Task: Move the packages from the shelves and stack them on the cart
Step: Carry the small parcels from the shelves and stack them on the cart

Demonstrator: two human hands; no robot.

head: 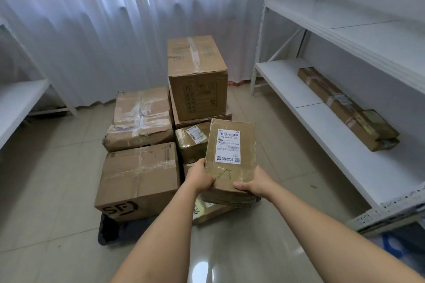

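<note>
I hold a flat brown package (pixel 232 156) with a white label in both hands, above the near right part of the cart. My left hand (pixel 199 176) grips its near left corner. My right hand (pixel 254 185) grips its near right corner. The low black cart (pixel 108 230) on the floor carries several cardboard boxes: an SF box (pixel 138 179), a taped box (pixel 140 117), a tall box (pixel 196 76) and a small labelled box (pixel 192 140). A long narrow package (pixel 340 103) lies on the lower shelf (pixel 322 126) to the right.
White metal shelving (pixel 345 18) stands along the right, its upper boards bare. Another white shelf (pixel 20 103) is at the left edge. White curtains (pixel 115 18) hang behind the cart. The floor (pixel 57 145) is glossy tile.
</note>
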